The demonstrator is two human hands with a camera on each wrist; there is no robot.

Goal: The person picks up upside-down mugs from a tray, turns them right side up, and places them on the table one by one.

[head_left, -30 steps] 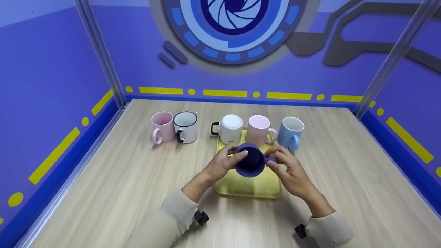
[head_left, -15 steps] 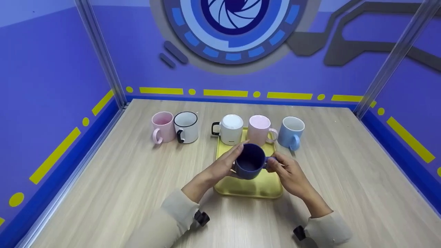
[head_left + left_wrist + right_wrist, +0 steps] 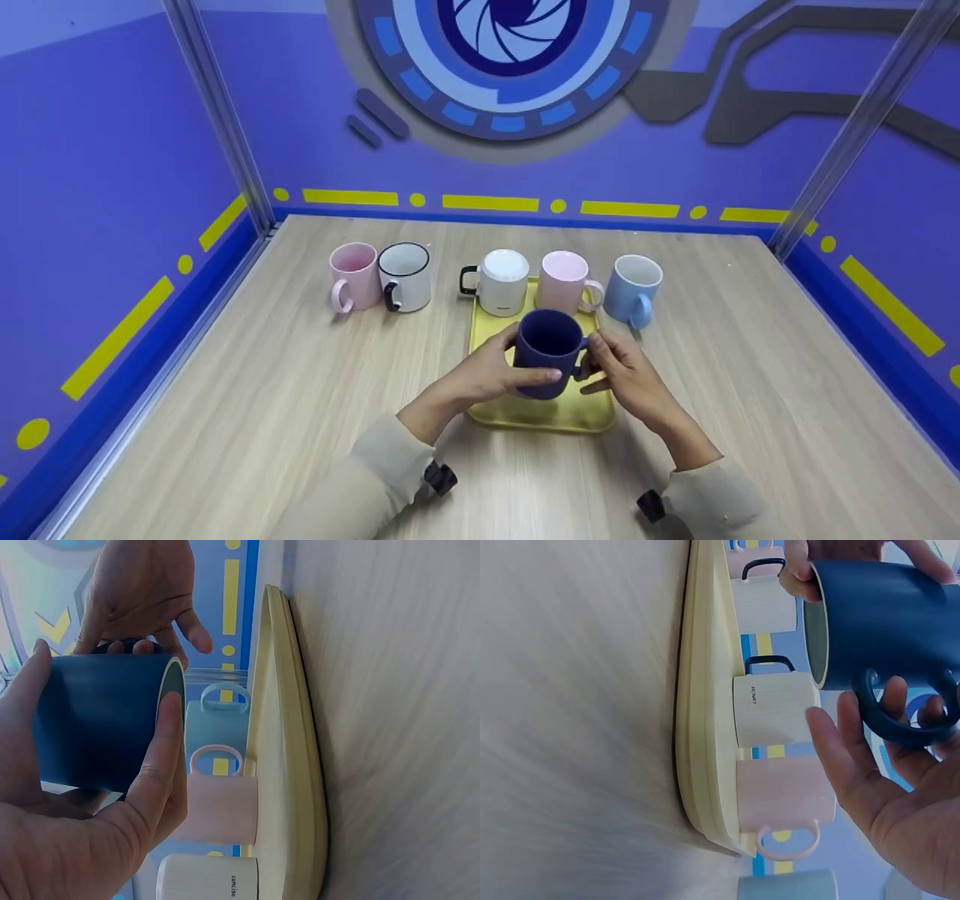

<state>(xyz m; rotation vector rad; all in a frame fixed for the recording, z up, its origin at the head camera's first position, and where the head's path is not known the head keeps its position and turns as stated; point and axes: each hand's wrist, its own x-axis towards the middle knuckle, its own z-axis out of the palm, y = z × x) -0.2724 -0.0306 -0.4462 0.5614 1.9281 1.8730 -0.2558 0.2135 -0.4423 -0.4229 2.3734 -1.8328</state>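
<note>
A dark blue mug (image 3: 541, 361) is held over the front part of a yellow tray (image 3: 540, 417), its mouth up and tilted toward me. My left hand (image 3: 486, 373) grips the body from the left, thumb across the near side; in the left wrist view a finger reaches along the mug's base (image 3: 172, 679). On the other side, my right hand (image 3: 634, 382) holds the handle (image 3: 900, 727) between thumb and fingers, with lower fingers spread. At the tray's back stand a white mug (image 3: 503, 289) with a black handle and a pink mug (image 3: 561, 289).
Left of the tray, another pink mug (image 3: 364, 289) and a black-rimmed white mug (image 3: 411, 289) stand close together on the wooden table (image 3: 315, 390). A light blue mug (image 3: 626, 292) is at the tray's back right. Blue panels (image 3: 480, 165) enclose the table's back and sides.
The dark blue mug has turned from mouth facing me to more upright. My left thumb moved from the rim to the near side; my right fingers shifted on the handle.
</note>
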